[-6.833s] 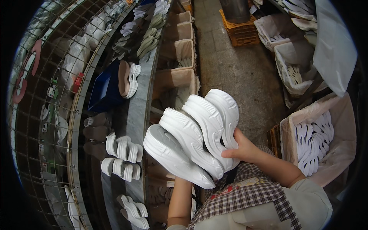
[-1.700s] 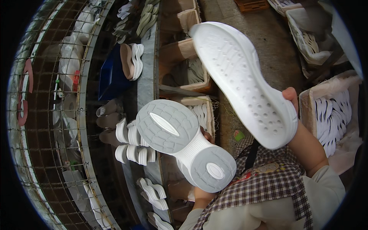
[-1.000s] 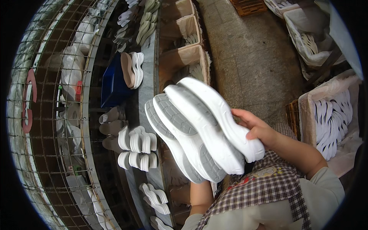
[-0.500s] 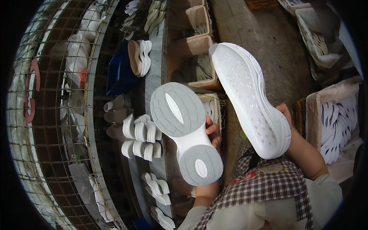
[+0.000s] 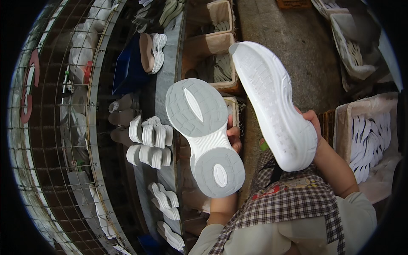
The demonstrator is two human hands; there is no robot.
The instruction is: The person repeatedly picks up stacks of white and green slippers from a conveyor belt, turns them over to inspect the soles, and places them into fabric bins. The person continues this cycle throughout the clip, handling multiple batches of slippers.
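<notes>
My left hand [image 5: 233,135] holds a shoe sole [image 5: 178,108] with its tread up. That sole has grey treaded pads at both ends, a ribbed white middle and white oval insets. Only some fingers show at its right edge; the rest of the hand is behind it. In my right hand [image 5: 313,123] is a second, all-white shoe sole [image 5: 270,104], its dimpled inner side showing and its side wall turned to the right. My fingers wrap its outer edge near the heel. The two soles are held apart, side by side.
On the left, a grey shelf [image 5: 163,91] carries stacked white soles [image 5: 155,132], a tan-and-white pair [image 5: 151,53] and a blue bin [image 5: 127,70]. Wire mesh [image 5: 55,140] stands beyond. Lined baskets [image 5: 214,44] line the shelf; another basket of white soles [image 5: 369,140] is at right.
Both soles stay in my hands and have shifted slightly up and left in the picture. The right one has tilted, so its dimpled inside shows less. The shelf has shifted the same way.
</notes>
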